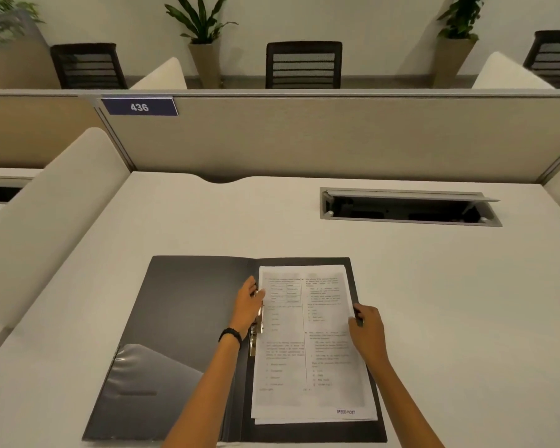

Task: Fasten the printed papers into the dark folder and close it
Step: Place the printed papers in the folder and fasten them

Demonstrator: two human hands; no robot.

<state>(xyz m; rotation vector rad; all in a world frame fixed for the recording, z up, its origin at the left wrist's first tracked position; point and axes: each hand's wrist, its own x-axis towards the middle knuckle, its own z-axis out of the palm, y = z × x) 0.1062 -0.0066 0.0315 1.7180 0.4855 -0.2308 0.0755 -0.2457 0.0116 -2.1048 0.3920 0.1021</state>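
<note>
A dark folder (188, 305) lies open flat on the desk in front of me. A stack of printed papers (307, 347) rests on its right half. Along the spine at the papers' left edge runs a metal clip (256, 331). My left hand (248, 305), with a black band at the wrist, lies on the upper part of that clip, fingers pressing the papers' left margin. My right hand (367, 331) holds the right edge of the papers and folder, fingers curled over the edge. A clear pocket (149, 373) covers the lower part of the left flap.
The pale desk (450, 318) has an open cable hatch (408, 208) at the back right. A fabric partition (337, 137) with a label 436 closes off the back. A padded divider (46, 215) stands on the left. Chairs and potted plants lie beyond.
</note>
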